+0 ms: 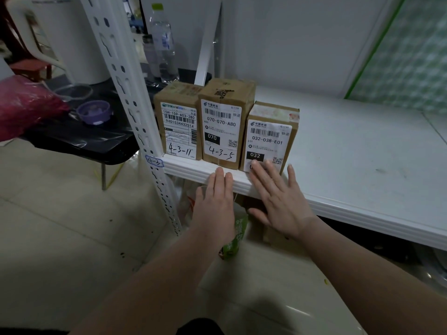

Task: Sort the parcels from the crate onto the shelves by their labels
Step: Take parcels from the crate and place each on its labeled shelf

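Three brown cardboard parcels stand upright in a row at the left end of a white shelf (350, 151). The left parcel (179, 119) is hand-marked 4-3-11, the middle parcel (223, 122) 4-3-5. The smaller right parcel (271, 134) reads 032-038-E01; its handwritten mark is hidden by my fingers. My right hand (278, 199) is flat and open, its fingertips touching the lower front of that right parcel. My left hand (215, 204) is open with fingers together, fingertips resting on the shelf's front edge below the middle parcel. A tag reading 4-3 (154, 161) is stuck to the post.
A white slotted shelf post (130, 93) rises left of the parcels. Beyond it a black table (92, 141) carries a purple lid, a pink bag, a white kettle and water bottles. A green packet (233, 240) and other items lie under the shelf. The floor is pale tile.
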Demonstrator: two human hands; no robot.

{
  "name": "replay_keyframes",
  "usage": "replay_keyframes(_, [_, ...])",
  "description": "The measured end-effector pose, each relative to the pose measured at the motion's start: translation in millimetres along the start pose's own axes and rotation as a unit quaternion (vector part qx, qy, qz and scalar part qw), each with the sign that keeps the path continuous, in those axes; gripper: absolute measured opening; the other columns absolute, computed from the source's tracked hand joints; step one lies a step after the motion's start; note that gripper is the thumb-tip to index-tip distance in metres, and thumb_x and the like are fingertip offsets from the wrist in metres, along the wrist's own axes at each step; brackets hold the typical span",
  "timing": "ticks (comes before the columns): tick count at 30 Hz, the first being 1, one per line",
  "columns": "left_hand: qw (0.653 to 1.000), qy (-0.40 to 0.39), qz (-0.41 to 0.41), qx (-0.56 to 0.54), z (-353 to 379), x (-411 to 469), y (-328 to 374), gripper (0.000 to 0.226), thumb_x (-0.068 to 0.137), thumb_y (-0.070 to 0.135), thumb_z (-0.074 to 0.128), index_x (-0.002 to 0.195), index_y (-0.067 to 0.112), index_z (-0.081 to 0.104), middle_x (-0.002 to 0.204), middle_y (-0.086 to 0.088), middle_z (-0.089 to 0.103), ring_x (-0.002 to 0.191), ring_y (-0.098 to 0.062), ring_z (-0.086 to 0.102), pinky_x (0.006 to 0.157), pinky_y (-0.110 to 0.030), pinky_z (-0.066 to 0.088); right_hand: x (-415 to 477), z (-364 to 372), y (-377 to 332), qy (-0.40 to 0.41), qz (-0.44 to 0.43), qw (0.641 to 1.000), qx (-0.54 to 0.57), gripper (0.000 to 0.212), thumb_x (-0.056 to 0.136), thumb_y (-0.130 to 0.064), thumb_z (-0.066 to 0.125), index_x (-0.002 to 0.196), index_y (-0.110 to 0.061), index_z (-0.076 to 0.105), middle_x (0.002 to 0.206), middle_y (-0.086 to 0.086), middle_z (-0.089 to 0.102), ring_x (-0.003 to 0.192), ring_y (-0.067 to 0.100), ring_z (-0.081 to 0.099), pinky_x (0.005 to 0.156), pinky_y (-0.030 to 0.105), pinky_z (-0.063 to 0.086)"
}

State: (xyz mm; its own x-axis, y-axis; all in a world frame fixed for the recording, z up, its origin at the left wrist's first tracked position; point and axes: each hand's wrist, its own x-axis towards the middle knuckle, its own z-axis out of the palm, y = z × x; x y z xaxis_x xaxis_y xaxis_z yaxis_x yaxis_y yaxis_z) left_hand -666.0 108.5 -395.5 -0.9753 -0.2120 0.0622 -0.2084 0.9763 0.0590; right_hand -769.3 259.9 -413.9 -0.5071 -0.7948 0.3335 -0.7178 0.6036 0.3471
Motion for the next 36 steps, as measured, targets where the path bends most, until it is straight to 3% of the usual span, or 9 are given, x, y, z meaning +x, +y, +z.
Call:
replay_keyframes(8, [1.0,-0.005,-0.001,0.012,3.0,1.0,1.4,0.098,0.087,0.032,0.057,0.149,0.008,-0.014,0.158,-0.014,-0.015,0.147,-0.029,-0.007,0.119,-0.049,0.012,1.5,-4.5,5.1,-0.002,-0.034,0.999,0.01,0.08,0.089,-0.057,0.048,0.15,-0.007,0.033,0.158,0.01,0.018,0.148,0.027,0.011,0.11,0.06,0.021])
replay_keyframes(14, [1.0,0.006,-0.003,0.012,7.8,1.9,2.4,0.102,0.085,0.033,0.061,0.149,0.007,-0.013,0.158,-0.014,-0.012,0.147,-0.03,-0.005,0.119,-0.048,0.013,-8.3,-10.9,2.7,0.039,-0.031,0.998,0.038,0.068,0.091,-0.05,0.036,0.141,-0.006,0.049,0.149,0.016,0.044,0.141,0.032,0.035,0.108,0.06,0.033])
replay_keyframes(19, [1.0,0.006,-0.011,-0.001,6.2,-1.5,6.4,0.094,0.087,0.032,0.056,0.15,0.006,-0.008,0.159,-0.015,-0.008,0.147,-0.029,-0.002,0.118,-0.047,0.014,-10.8,-21.9,-9.9,0.163,-0.047,0.981,0.092,0.039,0.091,-0.032,0.051,0.119,-0.006,0.061,0.113,0.016,0.063,0.096,0.034,0.057,0.079,0.043,0.052])
replay_keyframes(23, [0.994,-0.08,-0.017,-0.069,-23.9,2.1,1.7,0.089,0.086,0.03,0.059,0.151,0.011,0.002,0.159,-0.01,-0.002,0.146,-0.029,0.002,0.117,-0.048,0.011,-14.1,-46.7,-18.3,0.109,0.0,0.979,0.171,0.028,0.09,-0.026,0.052,0.107,-0.009,0.066,0.092,0.01,0.063,0.075,0.028,0.057,0.053,0.037,0.048])
replay_keyframes(25, [0.983,-0.132,-0.029,-0.125,-47.1,3.3,-6.0,0.075,0.084,0.027,0.061,0.146,0.014,0.022,0.152,-0.009,0.02,0.142,-0.029,0.019,0.115,-0.053,0.025,-18.0,-68.0,-18.1,0.089,0.024,0.976,0.197,0.022,0.088,-0.024,0.052,0.095,-0.01,0.069,0.073,0.007,0.062,0.061,0.027,0.058,0.045,0.03,0.044])
replay_keyframes(27, [0.973,-0.151,-0.049,-0.168,-74.3,-2.3,-11.9,0.042,0.085,0.024,0.06,0.125,0.016,0.049,0.124,-0.005,0.052,0.122,-0.025,0.047,0.1,-0.046,0.043,-16.4,-94.8,-16.3,0.06,0.042,0.975,0.208,0.022,0.084,-0.024,0.05,0.076,-0.012,0.066,0.058,0.004,0.058,0.048,0.026,0.057,0.04,0.024,0.035])
replay_keyframes(29, [0.97,-0.163,-0.071,-0.168,-105.7,-16.5,-16.5,0.011,0.091,0.023,0.053,0.082,0.017,0.056,0.082,0.001,0.058,0.087,-0.02,0.061,0.074,-0.029,0.049,-11.3,-125.8,-15.0,0.022,0.068,0.974,0.213,0.027,0.082,-0.027,0.047,0.062,-0.014,0.058,0.051,0.002,0.054,0.04,0.024,0.054,0.042,0.019,0.023])
replay_keyframes(32, [0.964,-0.177,-0.101,-0.17,-151.3,-46.8,-18.7,0.035,0.093,0.021,0.052,0.059,0.017,0.045,0.07,-0.001,0.057,0.066,-0.016,0.058,0.062,-0.028,0.047,-6.2,-178.8,-17.7,-0.03,0.102,0.965,0.242,0.029,0.083,-0.028,0.048,0.058,-0.015,0.055,0.046,0.001,0.052,0.036,0.023,0.051,0.043,0.019,0.021])
replay_keyframes(36, [0.952,-0.205,-0.125,-0.19,-203.0,-91.8,-22.0,0.022,0.092,0.021,0.053,0.071,0.014,0.055,0.077,-0.002,0.059,0.079,-0.02,0.059,0.065,-0.026,0.039,-8.7,-250.8,-29.0,-0.11,0.145,0.944,0.275,0.027,0.082,-0.031,0.054,0.06,-0.017,0.057,0.044,0.0,0.051,0.034,0.022,0.05,0.038,0.018,0.025])
